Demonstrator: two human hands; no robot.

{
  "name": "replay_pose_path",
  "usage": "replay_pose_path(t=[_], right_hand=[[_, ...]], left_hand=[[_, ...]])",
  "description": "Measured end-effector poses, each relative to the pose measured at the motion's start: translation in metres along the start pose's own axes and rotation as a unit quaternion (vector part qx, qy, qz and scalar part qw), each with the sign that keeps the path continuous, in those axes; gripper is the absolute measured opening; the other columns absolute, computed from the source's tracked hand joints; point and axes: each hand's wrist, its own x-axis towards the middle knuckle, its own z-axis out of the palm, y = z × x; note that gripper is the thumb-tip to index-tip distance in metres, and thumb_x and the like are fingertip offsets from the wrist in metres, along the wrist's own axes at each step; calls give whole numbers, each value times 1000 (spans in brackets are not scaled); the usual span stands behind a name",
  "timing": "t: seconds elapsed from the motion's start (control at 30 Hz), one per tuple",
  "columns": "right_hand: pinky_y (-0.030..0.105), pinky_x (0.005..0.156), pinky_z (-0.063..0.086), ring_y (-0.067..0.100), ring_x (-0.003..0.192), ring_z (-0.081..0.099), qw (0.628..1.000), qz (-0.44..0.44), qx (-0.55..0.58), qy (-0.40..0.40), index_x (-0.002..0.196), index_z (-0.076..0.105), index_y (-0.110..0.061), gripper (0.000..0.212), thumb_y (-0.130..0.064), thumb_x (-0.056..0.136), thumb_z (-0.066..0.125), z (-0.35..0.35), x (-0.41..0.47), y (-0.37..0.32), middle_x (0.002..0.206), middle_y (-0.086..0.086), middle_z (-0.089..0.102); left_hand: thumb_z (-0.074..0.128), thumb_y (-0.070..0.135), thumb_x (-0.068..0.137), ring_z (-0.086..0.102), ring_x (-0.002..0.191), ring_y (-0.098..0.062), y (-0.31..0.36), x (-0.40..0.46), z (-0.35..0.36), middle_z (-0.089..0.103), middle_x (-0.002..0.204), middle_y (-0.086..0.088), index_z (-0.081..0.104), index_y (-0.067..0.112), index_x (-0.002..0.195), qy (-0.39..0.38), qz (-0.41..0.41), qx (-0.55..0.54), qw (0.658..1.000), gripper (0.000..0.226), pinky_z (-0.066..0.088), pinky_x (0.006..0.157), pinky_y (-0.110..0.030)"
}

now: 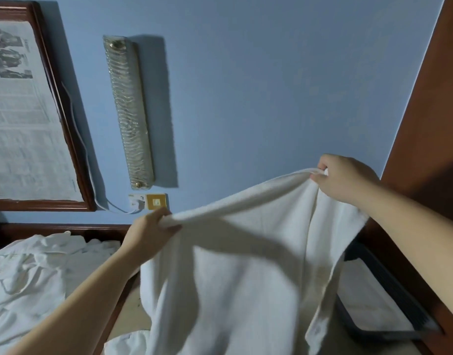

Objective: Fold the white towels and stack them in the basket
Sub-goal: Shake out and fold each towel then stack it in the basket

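Both hands hold 1 towel [246, 265] aloft by its top edge: left hand [149, 233] and right hand [344, 176] fingers clench corners, spreading it for folding. Basket [389, 336] waits lower right.

The towel [246, 265] my fingers [166, 222] pinch is matt white terry cloth, softly napped. The basket [389, 326] looks like dark plastic. The picture frame [66, 124] is glossy reddish wood over printed paper; the wall lamp [129, 111] is rippled glass, the wall [271, 73] matt blue paint.

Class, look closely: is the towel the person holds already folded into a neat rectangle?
No: the white towel hangs open and loose, stretched between the left hand and the right hand.
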Motion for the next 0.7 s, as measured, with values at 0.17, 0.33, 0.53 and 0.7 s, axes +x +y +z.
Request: replay_pose_path(t=[0.17,0.33,0.53,0.7], right_hand=[[32,74,44,17,93,61,988,-99,22,-118,129,47,-55,71,-67,69,84,5,-22,-53,100,-15,61],[34,88,54,18,100,66,967,-140,114,-179,117,56,-55,49,-73,76,76,20,-29,-110,108,-10,69],[37,67,48,23,73,63,966,-148,190,-91,83,53,-30,25,-48,94,67,11,-22,-82,81,-5,65],[33,59,40,22,66,55,977,-176,119,2,83,47,-30,23,-41,95,62,11,-31,-78,67,-3,58]], left_hand=[[78,25,85,49,67,-34,96,20,-27,50,73,3,45,20,83,100,158,69,980,33,29,57,-37],[75,24,86,55,61,-38,162,24,-28,49,76,1,43,10,102,106,323,125,932,39,34,50,-35],[77,29,91,46,61,-17,119,29,-29,48,70,11,43,25,94,1,292,58,955,34,34,56,-35],[79,35,88,48,57,-6,70,11,-10,54,62,7,57,18,75,-101,128,-25,986,30,37,56,-22]])
